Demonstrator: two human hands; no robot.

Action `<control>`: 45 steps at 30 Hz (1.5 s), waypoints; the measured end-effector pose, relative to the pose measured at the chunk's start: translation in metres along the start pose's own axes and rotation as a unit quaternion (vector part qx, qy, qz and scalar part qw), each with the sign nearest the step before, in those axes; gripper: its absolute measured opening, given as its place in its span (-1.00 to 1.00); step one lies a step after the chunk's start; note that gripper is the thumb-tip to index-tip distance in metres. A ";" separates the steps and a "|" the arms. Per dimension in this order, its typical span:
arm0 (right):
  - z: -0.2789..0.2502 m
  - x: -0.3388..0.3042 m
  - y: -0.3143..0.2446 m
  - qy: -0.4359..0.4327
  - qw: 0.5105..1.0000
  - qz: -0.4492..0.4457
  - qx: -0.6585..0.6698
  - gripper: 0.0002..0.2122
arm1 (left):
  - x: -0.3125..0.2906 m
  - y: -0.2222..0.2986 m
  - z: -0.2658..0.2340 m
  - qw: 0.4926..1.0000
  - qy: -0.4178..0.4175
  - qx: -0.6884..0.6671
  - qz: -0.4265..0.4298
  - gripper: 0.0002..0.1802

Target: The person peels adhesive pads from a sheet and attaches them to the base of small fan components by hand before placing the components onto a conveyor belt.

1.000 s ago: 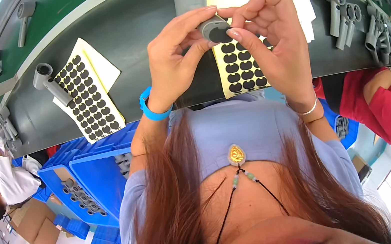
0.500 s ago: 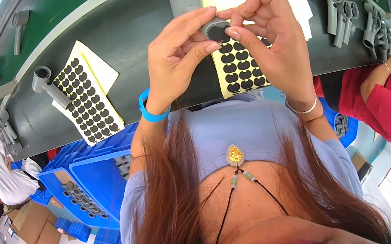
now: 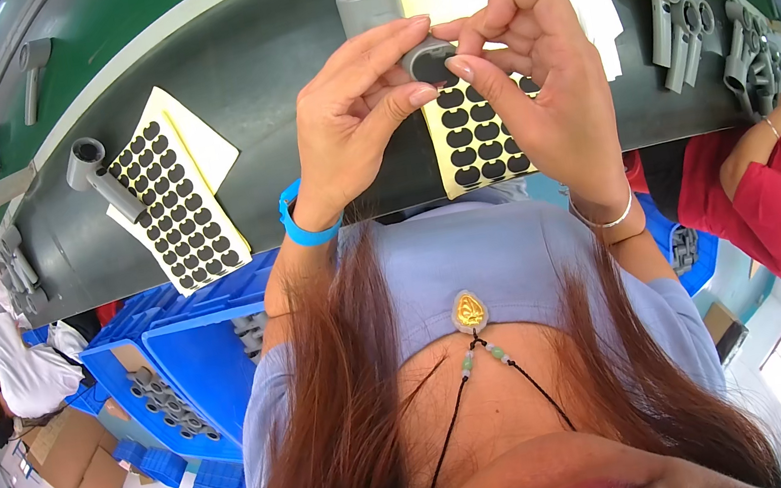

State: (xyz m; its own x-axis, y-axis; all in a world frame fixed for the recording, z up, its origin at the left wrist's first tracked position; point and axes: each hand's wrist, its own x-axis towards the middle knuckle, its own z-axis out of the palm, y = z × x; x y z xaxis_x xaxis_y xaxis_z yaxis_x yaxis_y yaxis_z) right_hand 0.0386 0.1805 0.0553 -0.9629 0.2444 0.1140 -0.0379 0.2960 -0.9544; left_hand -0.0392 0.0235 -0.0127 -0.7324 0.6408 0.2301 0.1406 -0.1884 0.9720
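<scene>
Over the dark worktop, both hands meet at a grey round-ended plastic part (image 3: pixel 412 58). My left hand (image 3: pixel 352 108) curls round its side, thumb and fingers closed on it. A black round sticker (image 3: pixel 434 67) lies at the part's circular opening. My right hand (image 3: pixel 543 85) has its thumb tip at the sticker's edge, and its index finger bends behind the part. Whether the sticker is fully stuck down is hidden by the fingers. Just beneath the hands lies a pale yellow sheet (image 3: pixel 442 149) with rows of black stickers. Behind them stands a grey cylinder (image 3: pixel 371 14).
To the left, another sticker sheet (image 3: pixel 172 216) lies beside a grey handle-shaped part (image 3: pixel 113 188). More grey parts (image 3: pixel 683 39) lie at right, near white paper (image 3: pixel 595 16). Blue bins (image 3: pixel 194 349) stand below the table edge. Co-workers in red (image 3: pixel 760 219) and white (image 3: pixel 25 364) sit either side.
My hands keep nearly the same grip and place on the grey part and sticker. The view has tilted slightly, so the table items sit a little differently.
</scene>
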 end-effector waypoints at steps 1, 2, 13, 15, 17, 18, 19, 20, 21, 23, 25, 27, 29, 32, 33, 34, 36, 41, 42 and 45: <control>0.000 -0.001 0.000 0.000 1.000 -0.002 -0.004 -0.75 | 0.000 0.001 0.000 1.000 -0.002 -0.002 -0.001 -0.53; 0.000 -0.002 -0.001 0.000 1.000 -0.004 -0.008 -0.75 | -0.001 0.001 0.000 1.000 -0.003 -0.003 -0.002 -0.53; 0.003 -0.003 -0.002 0.012 1.000 -0.008 -0.027 -0.74 | -0.003 0.001 0.005 0.999 0.013 -0.041 -0.009 -0.59; 0.004 -0.003 -0.002 0.014 0.999 -0.009 -0.029 -0.74 | -0.003 0.001 0.006 0.998 0.027 -0.055 -0.010 -0.60; 0.003 -0.002 -0.003 0.016 0.999 -0.006 -0.033 -0.74 | -0.002 0.001 0.006 0.998 0.030 -0.061 -0.016 -0.60; 0.003 -0.002 -0.003 0.016 0.999 -0.006 -0.033 -0.74 | -0.002 0.001 0.007 0.998 0.030 -0.061 -0.017 -0.60; 0.003 -0.002 -0.003 0.017 0.999 -0.006 -0.041 -0.74 | -0.002 0.002 0.007 0.998 0.031 -0.061 -0.016 -0.61; 0.003 -0.002 -0.003 0.017 0.999 -0.005 -0.049 -0.74 | -0.001 0.002 0.007 0.998 0.032 -0.061 -0.016 -0.61; 0.004 -0.002 -0.003 0.018 0.999 -0.005 -0.049 -0.74 | -0.001 0.002 0.008 0.998 0.032 -0.061 -0.016 -0.61; 0.005 -0.002 -0.002 0.024 0.997 -0.016 -0.068 -0.74 | -0.001 0.002 0.011 0.996 0.047 -0.081 -0.013 -0.63; 0.004 -0.004 -0.001 0.023 0.994 -0.029 -0.103 -0.73 | -0.002 0.003 0.014 0.995 0.052 -0.089 -0.017 -0.64; 0.002 -0.005 0.000 0.023 0.989 -0.042 -0.138 -0.72 | -0.002 0.005 0.016 0.993 0.056 -0.097 -0.022 -0.65; -0.001 -0.006 -0.001 0.021 0.970 -0.092 -0.222 -0.69 | -0.003 0.007 0.019 0.991 0.074 -0.109 -0.036 -0.66; -0.002 -0.010 -0.002 0.042 0.964 -0.094 -0.244 -0.67 | -0.004 0.008 0.021 0.990 0.071 -0.113 -0.043 -0.66; -0.001 -0.010 -0.003 0.043 0.964 -0.093 -0.244 -0.67 | -0.005 0.009 0.022 0.990 0.070 -0.114 -0.043 -0.66; -0.001 -0.011 -0.002 0.051 0.960 -0.101 -0.257 -0.67 | -0.005 0.008 0.022 0.991 0.068 -0.109 -0.042 -0.66; -0.001 -0.012 -0.003 0.061 0.954 -0.109 -0.271 -0.66 | -0.006 0.007 0.022 0.992 0.066 -0.103 -0.040 -0.66; -0.001 -0.010 -0.004 0.069 0.949 -0.091 -0.293 -0.63 | -0.004 0.005 0.022 0.992 0.060 -0.101 -0.043 -0.64; -0.001 -0.009 -0.003 0.070 0.949 -0.093 -0.293 -0.63 | -0.002 0.005 0.022 0.992 0.060 -0.101 -0.042 -0.64; -0.002 -0.006 -0.003 0.066 0.950 -0.088 -0.291 -0.63 | 0.001 0.005 0.022 0.992 0.063 -0.106 -0.037 -0.64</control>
State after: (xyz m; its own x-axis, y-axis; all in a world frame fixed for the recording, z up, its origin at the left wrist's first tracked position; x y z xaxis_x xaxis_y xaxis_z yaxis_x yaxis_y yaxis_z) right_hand 0.0448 0.1801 0.0578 -0.9121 0.2453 0.3285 -0.0049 0.7947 -0.6070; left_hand -0.0244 0.0391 -0.0067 -0.8143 0.5639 0.1373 -0.0506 -0.3046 0.9511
